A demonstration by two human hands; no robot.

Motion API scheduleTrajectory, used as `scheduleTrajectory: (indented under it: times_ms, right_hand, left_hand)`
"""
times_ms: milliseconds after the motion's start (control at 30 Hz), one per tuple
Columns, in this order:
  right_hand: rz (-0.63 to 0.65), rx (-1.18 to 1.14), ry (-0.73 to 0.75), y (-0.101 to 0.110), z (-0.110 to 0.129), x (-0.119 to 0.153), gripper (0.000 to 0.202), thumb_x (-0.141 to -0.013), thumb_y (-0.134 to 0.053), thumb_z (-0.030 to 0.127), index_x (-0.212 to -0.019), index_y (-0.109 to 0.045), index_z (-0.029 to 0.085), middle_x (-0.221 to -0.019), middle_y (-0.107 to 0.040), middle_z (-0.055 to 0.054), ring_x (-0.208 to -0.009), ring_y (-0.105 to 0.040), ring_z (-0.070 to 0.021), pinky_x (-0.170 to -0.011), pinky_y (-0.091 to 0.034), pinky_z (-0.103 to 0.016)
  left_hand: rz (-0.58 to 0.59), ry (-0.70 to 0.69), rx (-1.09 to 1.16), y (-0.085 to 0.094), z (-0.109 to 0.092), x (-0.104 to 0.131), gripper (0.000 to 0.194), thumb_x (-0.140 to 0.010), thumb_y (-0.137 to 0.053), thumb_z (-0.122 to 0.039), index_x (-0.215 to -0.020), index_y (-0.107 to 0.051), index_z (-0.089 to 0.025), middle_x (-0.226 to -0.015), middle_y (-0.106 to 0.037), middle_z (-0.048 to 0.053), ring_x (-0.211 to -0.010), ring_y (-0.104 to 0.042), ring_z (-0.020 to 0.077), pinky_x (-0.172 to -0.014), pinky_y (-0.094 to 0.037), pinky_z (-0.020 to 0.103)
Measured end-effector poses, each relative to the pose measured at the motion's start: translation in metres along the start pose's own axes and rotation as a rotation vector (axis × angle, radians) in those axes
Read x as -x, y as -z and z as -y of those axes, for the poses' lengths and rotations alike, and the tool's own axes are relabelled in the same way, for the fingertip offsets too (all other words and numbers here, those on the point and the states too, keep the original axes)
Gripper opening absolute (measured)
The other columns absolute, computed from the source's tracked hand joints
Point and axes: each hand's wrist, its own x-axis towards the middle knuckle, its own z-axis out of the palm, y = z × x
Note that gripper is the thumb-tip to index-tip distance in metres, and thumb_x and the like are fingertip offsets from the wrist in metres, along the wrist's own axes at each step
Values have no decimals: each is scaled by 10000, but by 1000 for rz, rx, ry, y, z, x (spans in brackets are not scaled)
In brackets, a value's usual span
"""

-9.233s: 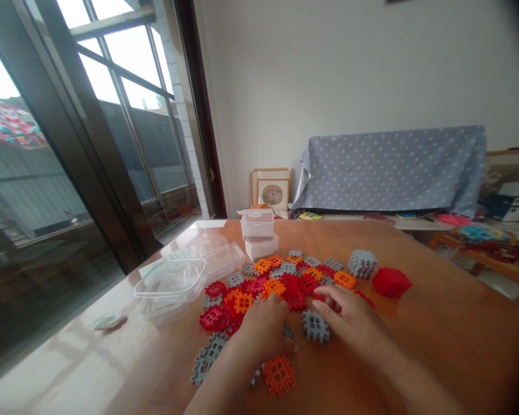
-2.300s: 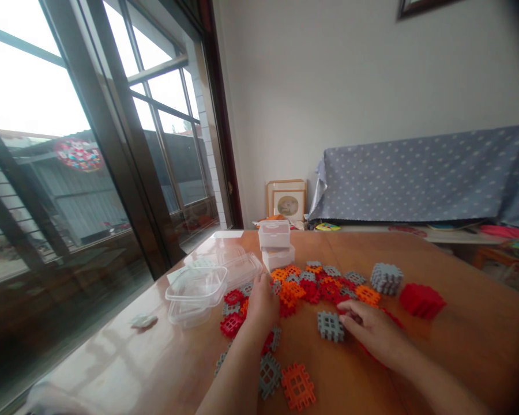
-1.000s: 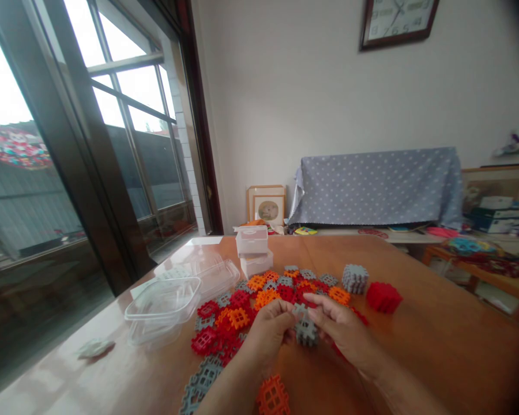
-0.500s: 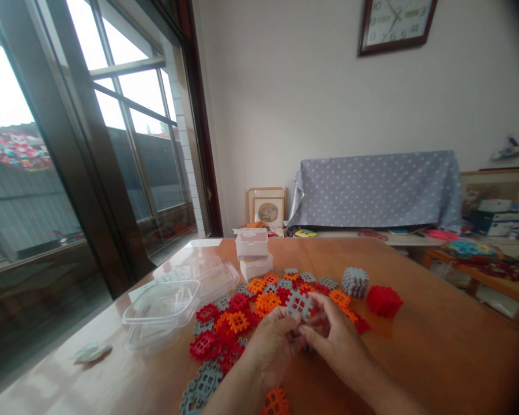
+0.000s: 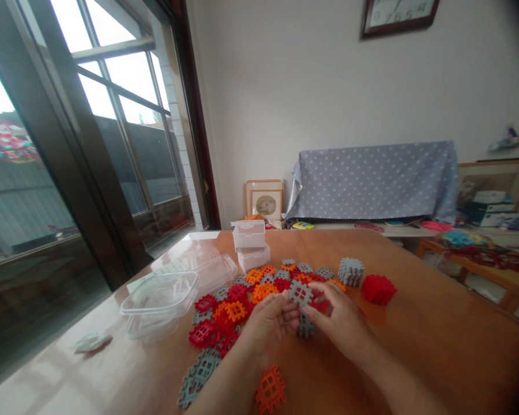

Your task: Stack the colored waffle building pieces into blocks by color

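Observation:
A grey square interlocking plastic building piece (image 5: 301, 293) with a windowed middle is tilted up above the table. My right hand (image 5: 339, 314) pinches it by its right edge between thumb and fingers. Half-curled, my left hand (image 5: 270, 317) is beside the piece's left corner, its fingers loose and apart; whether the thumb tip still touches the corner is hard to tell. Below the hands lie more grey pieces (image 5: 305, 326), partly hidden. A loose pile of red, orange and grey pieces (image 5: 236, 311) spreads behind and left of my hands. One orange piece (image 5: 271, 389) lies near my left forearm.
Right of the pile stand a grey stack (image 5: 351, 271) and a red stack (image 5: 379, 289) of pieces. Two small white boxes (image 5: 249, 236) are stacked behind the pile. Clear plastic containers (image 5: 158, 294) and a crumpled pale packet (image 5: 92, 342) are on the left of the wooden table (image 5: 436, 323).
My left fingers have loosened and moved slightly away from the grey piece, while my right hand keeps its pinch. More grey pieces show beneath. The view has tilted down a little.

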Motion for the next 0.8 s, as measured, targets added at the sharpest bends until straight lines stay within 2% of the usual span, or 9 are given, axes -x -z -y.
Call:
scheduleTrajectory:
  times_ms: [100, 200, 267, 433, 567, 800]
  right_hand:
    - [80, -34, -29, 7, -12, -5, 466, -805, -714, 409, -1225, -637, 223, -1153, -630, -72, -957, -633, -224, -863, -510, -356]
    - [201, -74, -77, 10, -26, -8, 494, -792, -732, 412, -1237, -657, 211, -1035, -639, -54, -811, -603, -191, -753, -495, -320]
    - [266, -108, -103, 11, -33, -8, 523, -779, -749, 423, -1251, -664, 213, -941, -627, -29, -741, -564, -172, -679, -461, -291]
    - [335, -133, -131, 10, -43, -6, 560, -742, -779, 428, -1259, -682, 236, -810, -583, 16, -756, -549, -176, -680, -423, -274]
    - [350, -96, -123, 10, -40, -4, 521, -709, -796, 417, -1198, -721, 256, -806, -628, 7, -741, -545, -182, -670, -417, -274]
    - [373, -51, -128, 8, -37, -3, 446, -683, -802, 382, -1109, -752, 259, -824, -676, -6, -739, -554, -189, -654, -408, -267]
  left_hand:
    - [-111, -105, -76, 5, -8, -3, 352, -768, -790, -427, -929, -620, -163, -925, -717, 88, -801, -667, 162, -733, -501, 278]
    - [-180, -136, -149, 11, -10, -5, 358, -773, -764, -452, -923, -622, -160, -941, -717, 96, -801, -658, 158, -714, -487, 271]
    - [-183, -113, -197, 13, -8, -7, 382, -757, -763, -478, -911, -625, -157, -933, -710, 92, -790, -652, 160, -696, -474, 273]
    - [-123, -52, -325, 15, 4, -11, 447, -726, -752, -567, -837, -598, -162, -823, -658, 42, -670, -583, 123, -605, -390, 254]
    - [-96, -24, -377, 16, 10, -14, 464, -733, -729, -603, -807, -571, -172, -714, -598, 6, -612, -545, 116, -582, -368, 256]
    - [-116, 6, -439, 21, 15, -16, 453, -725, -739, -584, -850, -595, -173, -778, -629, 27, -671, -579, 135, -627, -416, 270]
